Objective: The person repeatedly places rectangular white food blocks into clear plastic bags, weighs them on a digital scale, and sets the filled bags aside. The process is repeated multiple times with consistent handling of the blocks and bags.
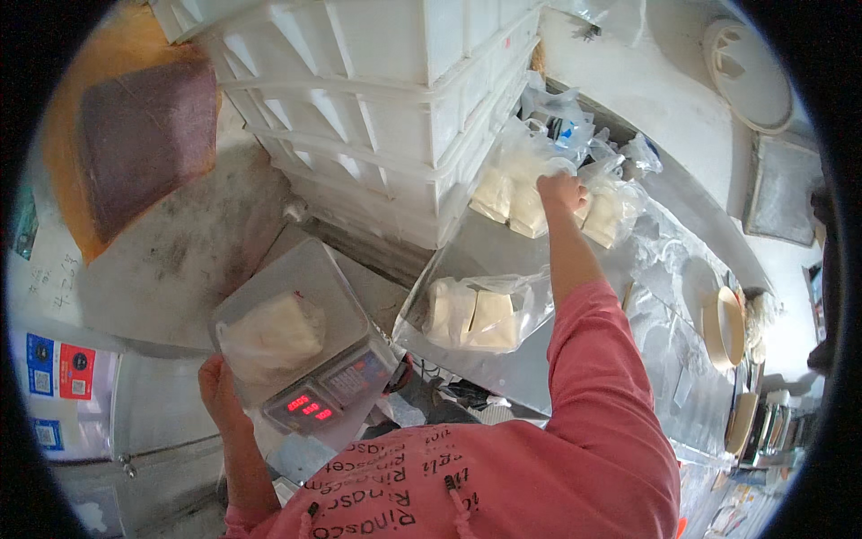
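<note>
My right hand (563,193) reaches to the far part of the metal table, fingers curled on the top of a clear plastic bag (583,210) among several bags of pale blocks. My left hand (222,394) is beside the left edge of a digital scale (377,377) with lit red digits; its fingers are partly hidden. A blurred plastic bag with pale contents (273,333) lies on the scale's metal pan (330,283). Between the scale and my right arm, another clear bag with cream-coloured blocks (495,320) lies on the table.
A tall stack of white plastic crates (377,128) stands beyond the scale, bordering the metal table (465,249). Crumpled plastic bags (572,128) lie at the table's far end. A round wooden ring (724,330) is at right. Cards with printed codes (60,367) are at far left.
</note>
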Demonstrator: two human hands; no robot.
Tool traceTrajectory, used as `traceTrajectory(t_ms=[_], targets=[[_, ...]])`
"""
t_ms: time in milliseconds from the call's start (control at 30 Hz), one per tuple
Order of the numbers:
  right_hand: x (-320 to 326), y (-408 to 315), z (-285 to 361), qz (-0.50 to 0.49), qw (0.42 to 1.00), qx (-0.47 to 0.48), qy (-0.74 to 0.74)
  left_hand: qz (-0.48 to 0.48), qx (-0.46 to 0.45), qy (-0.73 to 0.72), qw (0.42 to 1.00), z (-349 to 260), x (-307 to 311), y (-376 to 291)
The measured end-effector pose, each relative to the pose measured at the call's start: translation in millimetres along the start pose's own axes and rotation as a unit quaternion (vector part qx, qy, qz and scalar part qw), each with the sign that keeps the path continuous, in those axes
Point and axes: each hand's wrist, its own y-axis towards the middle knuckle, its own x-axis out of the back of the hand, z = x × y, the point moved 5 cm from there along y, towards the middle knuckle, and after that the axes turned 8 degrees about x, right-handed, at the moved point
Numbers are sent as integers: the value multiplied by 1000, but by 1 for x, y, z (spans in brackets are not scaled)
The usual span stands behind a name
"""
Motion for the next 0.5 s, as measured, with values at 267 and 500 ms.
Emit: traceTrajectory(t_ms=[267,500], targets=[[-62,32,29,-77,769,20,635,-6,-12,-40,999,-23,-20,-22],[-88,50,66,43,811,-143,566,-13,-52,10,999,-45,-31,-30]])
